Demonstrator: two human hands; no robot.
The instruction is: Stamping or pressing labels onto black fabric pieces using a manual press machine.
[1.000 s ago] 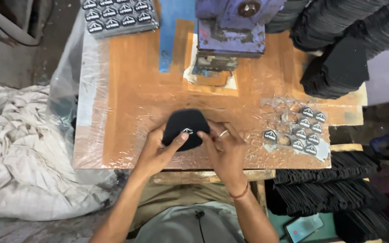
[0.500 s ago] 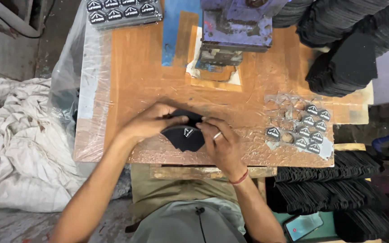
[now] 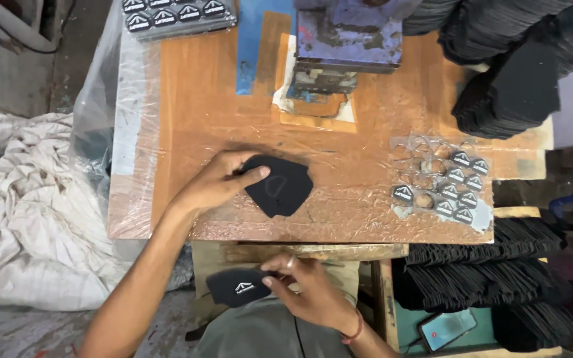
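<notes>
Workshop corner, seen from above: wooden bench (image 3: 187, 106) wrapped in clear plastic film, grey floor and a crumpled whitish cloth (image 3: 28, 219) lying to the person's left.

L hand (image 3: 217, 182) is resting on the bench, fingers spread flat and pressing the left edge of a black fabric piece (image 3: 283, 189) w/ a faint outline marked on it; piece is lying flat near bench front, about centre. Not gripping, just pinning it down.

R hand (image 3: 310, 288) is sitting below the bench edge, over the lap, pinching a second black fabric piece w/ white emblem (image 3: 239, 288) betw. thumb and fingers; ring showing on one finger, red thread at wrist.

Rest:
- blue metal press (image 3: 349, 40) standing at bench back, centre.
- clear sheet of small emblem badges (image 3: 442, 185) lying at bench right, several slots empty.
- tray of more badges (image 3: 177, 13) sitting at back left corner.
- stacks of black fabric pieces (image 3: 505, 73) piled at back right; more stacks (image 3: 485, 272) on a lower shelf to the right.
- phone (image 3: 447, 329) lying low right, beside those lower stacks.
</notes>
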